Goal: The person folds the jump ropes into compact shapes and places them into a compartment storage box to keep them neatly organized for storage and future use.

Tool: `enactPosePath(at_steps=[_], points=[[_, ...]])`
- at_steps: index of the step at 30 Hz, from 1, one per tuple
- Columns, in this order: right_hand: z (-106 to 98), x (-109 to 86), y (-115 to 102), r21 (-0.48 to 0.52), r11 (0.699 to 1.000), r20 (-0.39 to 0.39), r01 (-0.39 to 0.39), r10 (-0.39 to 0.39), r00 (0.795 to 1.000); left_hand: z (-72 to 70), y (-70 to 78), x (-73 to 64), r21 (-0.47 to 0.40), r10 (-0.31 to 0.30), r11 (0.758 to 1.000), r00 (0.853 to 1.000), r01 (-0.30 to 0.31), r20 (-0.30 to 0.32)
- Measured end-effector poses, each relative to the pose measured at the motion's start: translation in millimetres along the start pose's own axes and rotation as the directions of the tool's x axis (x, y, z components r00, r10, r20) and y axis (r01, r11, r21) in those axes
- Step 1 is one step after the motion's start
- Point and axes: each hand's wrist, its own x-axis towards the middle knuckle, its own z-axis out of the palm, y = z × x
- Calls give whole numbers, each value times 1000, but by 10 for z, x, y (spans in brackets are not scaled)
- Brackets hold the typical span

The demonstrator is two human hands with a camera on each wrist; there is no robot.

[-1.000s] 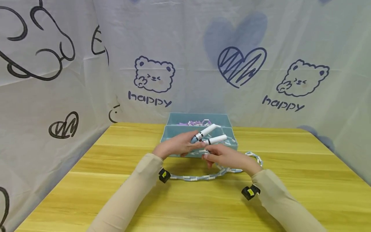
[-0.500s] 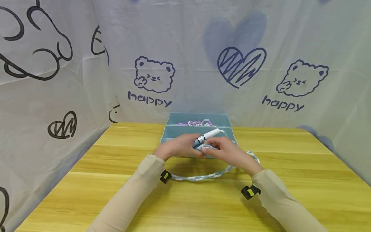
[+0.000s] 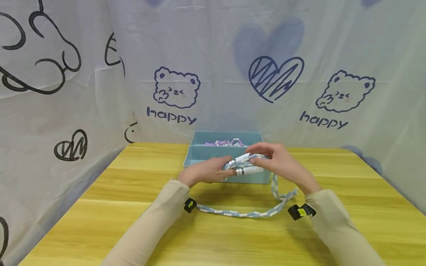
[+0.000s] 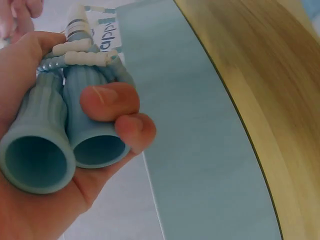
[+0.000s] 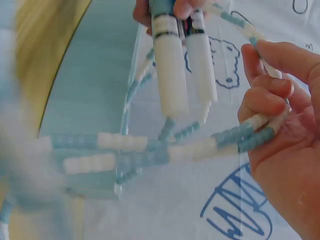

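Note:
In the head view my left hand (image 3: 208, 171) grips the two handles of a beaded jump rope in front of a teal box. The handles (image 4: 44, 102) have blue ribbed, hollow ends, plain to see in the left wrist view; their white ends (image 5: 170, 80) point away from the palm. Strands of blue and white beads lie across the handles near the thumb. My right hand (image 3: 284, 166) holds beaded strands (image 5: 200, 149) between its curled fingers, just right of the handles. The rest of the rope (image 3: 239, 214) drapes down and curves over the table.
The teal box (image 3: 193, 159) stands behind the hands at the back of the wooden table (image 3: 213, 240). Its rear compartment contains a purple and white beaded bundle (image 3: 223, 143). A printed white cloth (image 3: 226, 107) hangs behind and at the sides.
My right hand has moved up and right, away from the left hand, drawing beaded strands along. The rope on the table has shifted toward me. The left hand keeps the handles.

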Motion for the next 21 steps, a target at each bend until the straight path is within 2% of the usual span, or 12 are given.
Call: enactPosePath(at_steps=[4,7,11,15,18,21], points=[[-109,-19,33,-16,1000,-34,-10,9,999,-22,-20,-35,-72,-30,997,1000,29,-9],[-194,-48,49,-62,998,-79,-25,20,997,-59,-32,-46,-103,-21,994,1000,20,-4],[-288,-77,62,-109,990,-141,-91,75,987,-109,-33,-55,2,12,1000,1000,-12,-6],[-354,-97,62,-124,979,-179,-165,141,974,-133,-22,-65,127,31,991,999,-32,10],[-385,-112,54,-96,984,-175,-153,134,975,-129,-14,-61,180,69,981,997,-72,22],[-413,-124,57,-18,996,-163,-93,89,983,-119,-4,-62,224,91,970,996,-93,20]])
